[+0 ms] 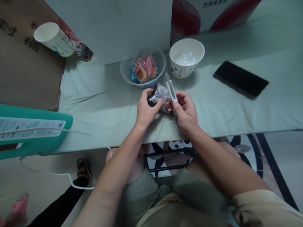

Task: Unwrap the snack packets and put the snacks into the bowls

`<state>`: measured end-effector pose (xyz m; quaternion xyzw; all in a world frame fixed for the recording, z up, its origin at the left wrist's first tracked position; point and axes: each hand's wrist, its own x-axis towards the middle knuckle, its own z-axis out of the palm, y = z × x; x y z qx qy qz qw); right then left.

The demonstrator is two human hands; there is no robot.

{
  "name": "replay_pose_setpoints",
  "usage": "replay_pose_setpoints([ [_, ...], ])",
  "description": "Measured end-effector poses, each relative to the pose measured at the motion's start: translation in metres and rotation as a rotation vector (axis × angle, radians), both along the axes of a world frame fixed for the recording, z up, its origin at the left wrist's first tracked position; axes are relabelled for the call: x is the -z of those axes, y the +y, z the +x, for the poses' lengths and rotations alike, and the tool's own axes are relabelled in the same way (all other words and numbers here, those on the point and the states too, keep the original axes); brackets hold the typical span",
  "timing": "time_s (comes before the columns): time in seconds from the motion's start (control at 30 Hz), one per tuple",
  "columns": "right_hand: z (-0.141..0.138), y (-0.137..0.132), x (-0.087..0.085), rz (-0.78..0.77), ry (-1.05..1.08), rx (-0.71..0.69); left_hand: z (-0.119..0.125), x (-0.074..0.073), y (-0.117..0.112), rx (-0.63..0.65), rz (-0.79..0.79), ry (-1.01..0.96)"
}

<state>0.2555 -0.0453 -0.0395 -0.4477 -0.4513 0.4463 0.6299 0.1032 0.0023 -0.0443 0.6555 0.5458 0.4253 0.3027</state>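
Note:
My left hand is closed around a dark, rounded thing in crinkled clear plastic wrap, above the cloth in front of the clear bowl. What lies inside the wrap I cannot make out. Between the thumb and fingers of my right hand is a slim white utility knife, its slotted body pointing up and away. The knife is right beside the wrapped thing, and some right fingertips reach the wrap's edge. A clear plastic bowl holding several wrapped snacks stands just beyond my hands.
A paper bowl with clear film inside stands behind the knife. To the right lies a black phone. A paper cup leans at the left by cardboard boxes. A green container and white cable are nearer. Another person's foot shows below.

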Motion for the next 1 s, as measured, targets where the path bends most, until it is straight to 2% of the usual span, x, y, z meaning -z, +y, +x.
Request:
replay_pose_setpoints([
  [0.1, 0.006, -0.003, -0.001, 0.042, 0.007, 0.201, 0.002, -0.003, -0.005, 0.04, 0.097, -0.009],
  [0.17, 0.008, -0.007, -0.003, 0.084, 0.011, 0.266, 0.004, -0.004, -0.009, 0.039, 0.182, 0.01],
  [0.3, 0.005, -0.019, -0.015, 0.194, -0.045, 0.225, 0.013, -0.005, -0.017, 0.016, 0.272, 0.045],
  [0.4, 0.002, -0.025, -0.022, 0.22, -0.123, 0.165, 0.017, -0.007, -0.02, 0.061, 0.34, 0.044],
  [0.5, 0.007, -0.017, -0.017, 0.075, -0.097, 0.111, 0.019, -0.009, -0.02, 0.115, 0.308, 0.015],
  [0.63, 0.019, 0.005, 0.004, -0.169, 0.105, 0.126, 0.014, -0.008, -0.017, 0.126, 0.152, -0.14],
  [0.7, 0.025, 0.009, 0.009, -0.23, 0.107, 0.122, 0.011, -0.005, -0.014, 0.156, 0.055, -0.247],
  [0.77, 0.031, 0.007, 0.006, -0.198, -0.018, 0.151, 0.008, 0.0, -0.011, 0.151, -0.036, -0.333],
  [0.9, 0.041, -0.01, -0.015, 0.044, -0.435, 0.299, 0.004, 0.005, -0.01, -0.003, -0.103, -0.38],
  [1.0, 0.039, -0.018, -0.024, 0.171, -0.623, 0.273, 0.003, 0.004, -0.011, -0.057, -0.106, -0.38],
])
